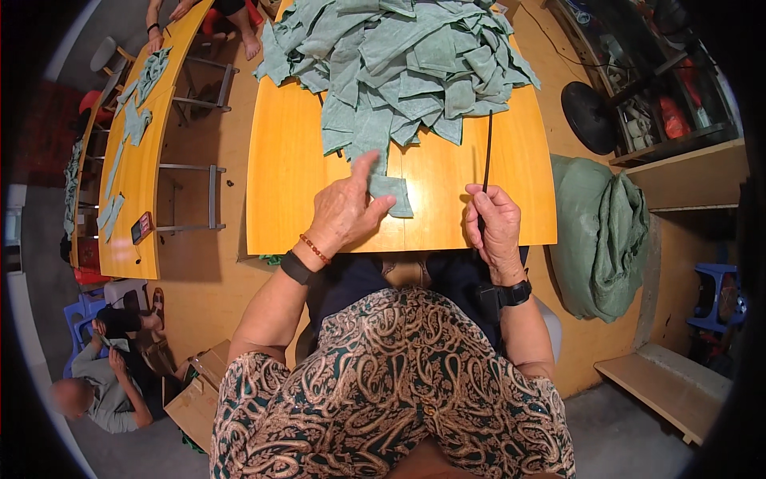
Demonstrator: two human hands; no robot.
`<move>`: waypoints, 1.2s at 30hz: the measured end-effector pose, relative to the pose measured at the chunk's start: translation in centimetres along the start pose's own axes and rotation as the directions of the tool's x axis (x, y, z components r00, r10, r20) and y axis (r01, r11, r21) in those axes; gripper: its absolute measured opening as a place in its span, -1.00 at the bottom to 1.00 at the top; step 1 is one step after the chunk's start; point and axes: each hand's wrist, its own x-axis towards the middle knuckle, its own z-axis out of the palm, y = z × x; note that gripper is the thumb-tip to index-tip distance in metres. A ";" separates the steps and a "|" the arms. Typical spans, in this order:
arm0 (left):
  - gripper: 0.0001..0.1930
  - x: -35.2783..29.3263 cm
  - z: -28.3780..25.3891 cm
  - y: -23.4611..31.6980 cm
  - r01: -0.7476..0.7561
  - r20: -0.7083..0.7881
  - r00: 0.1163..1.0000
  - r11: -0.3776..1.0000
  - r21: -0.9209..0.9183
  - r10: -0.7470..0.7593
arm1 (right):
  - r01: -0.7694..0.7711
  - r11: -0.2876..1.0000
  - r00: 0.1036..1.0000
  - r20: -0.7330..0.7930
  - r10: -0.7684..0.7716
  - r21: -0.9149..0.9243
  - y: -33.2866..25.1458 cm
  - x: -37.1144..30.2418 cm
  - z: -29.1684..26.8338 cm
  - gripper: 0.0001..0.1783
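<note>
A big heap of grey-green cloth pieces covers the far part of the yellow wooden table. From its near edge, a small folded strip of the same cloth reaches toward me. My left hand is over that strip with its thumb and forefinger spread apart; the forefinger is slightly blurred, and the other fingers are partly hidden. On the right, near the table's front edge, my right hand is closed round a thin black stick, which points away from me toward the heap.
A large green sack stands on the floor right of the table. At left, a second yellow table bears cloth strips and a small device; another person's hand rests at its far end. A seated person and cardboard box are lower left.
</note>
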 end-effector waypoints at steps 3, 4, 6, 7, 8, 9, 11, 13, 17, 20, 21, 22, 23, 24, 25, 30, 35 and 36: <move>-0.79 -0.2 0.4 -0.3 -0.100 0.003 0.995 0.995 0.021 0.100 | 0.000 1.000 1.000 -0.005 0.000 0.012 0.2 -0.1 0.0 -0.78; -0.80 -0.3 0.6 -0.7 -0.120 -0.004 0.993 0.992 0.026 0.120 | -0.003 1.000 1.000 -0.011 0.003 0.021 0.2 -0.1 0.0 -0.77; -0.78 -0.7 0.8 -1.4 -0.168 -0.069 0.983 0.986 0.021 0.169 | -0.001 1.000 1.000 -0.006 0.001 0.001 0.2 0.0 -0.1 -0.77; -0.78 -1.0 0.7 -1.7 -0.190 -0.103 0.976 0.982 0.021 0.191 | -0.001 1.000 1.000 -0.002 0.001 -0.008 0.2 0.0 0.0 -0.77; -0.81 -1.2 0.5 -2.0 -0.176 -0.090 0.982 0.979 -0.101 0.167 | 0.000 1.000 1.000 -0.003 0.000 -0.003 0.1 0.0 -0.1 -0.77; -0.84 -1.4 0.0 -2.2 -0.157 -0.075 0.987 0.963 -0.221 0.144 | 0.000 1.000 1.000 -0.003 0.000 0.002 0.1 0.0 -0.1 -0.77; -0.88 -1.8 -0.6 -2.4 -0.166 -0.093 0.986 0.878 -0.450 0.139 | 0.002 1.000 1.000 -0.004 -0.002 0.007 0.2 0.0 -0.2 -0.77; -0.84 -2.4 -1.0 -2.5 -0.231 -0.172 0.973 0.726 -0.648 0.157 | 0.006 1.000 1.000 -0.007 -0.006 0.005 0.2 0.1 -0.2 -0.77; -0.46 -4.2 -0.9 -2.6 -0.224 -0.172 0.974 0.685 -0.693 0.144 | -0.053 0.998 0.999 -0.008 0.053 -0.020 -0.4 0.0 0.5 -0.77; -0.40 -5.0 -0.5 -2.9 -0.216 -0.160 0.976 0.641 -0.736 0.145 | -0.136 0.991 0.989 0.053 0.136 0.006 -0.6 -0.1 2.3 -0.76; -0.39 -5.2 -0.4 -3.0 -0.212 -0.160 0.977 0.613 -0.761 0.138 | -0.158 0.987 0.983 0.089 0.158 -0.002 -0.4 -0.1 3.0 -0.75; -0.39 -5.4 -0.2 -3.0 -0.207 -0.160 0.978 0.585 -0.784 0.132 | -0.180 0.984 0.976 0.126 0.180 -0.012 -0.2 0.0 3.7 -0.74; -0.38 -5.7 -0.1 -3.0 -0.201 -0.160 0.979 0.555 -0.807 0.122 | -0.189 0.982 0.969 0.160 0.189 -0.013 0.0 0.2 4.6 -0.74; -0.38 -6.0 0.0 -3.0 -0.195 -0.152 0.981 0.552 -0.811 0.122 | -0.197 0.980 0.961 0.193 0.196 -0.015 0.1 0.5 5.6 -0.73; -0.38 -6.2 0.0 -3.0 -0.188 -0.144 0.982 0.549 -0.815 0.122 | -0.205 0.979 0.952 0.227 0.204 -0.016 0.3 0.7 6.5 -0.73; -0.41 -6.7 -0.2 -1.8 -0.235 -0.181 0.971 0.488 -0.840 0.157 | -0.288 0.957 0.907 0.330 0.262 0.033 0.6 1.7 9.5 -0.76; -0.63 -7.2 0.1 -1.6 -0.211 -0.159 0.976 0.448 -0.869 0.151 | -0.328 0.940 0.894 0.352 0.276 0.096 1.4 2.0 10.2 -0.86; -0.68 -7.4 0.2 -1.7 -0.194 -0.144 0.980 0.462 -0.865 0.140 | -0.338 0.936 0.892 0.353 0.283 0.103 1.3 2.0 10.2 -0.86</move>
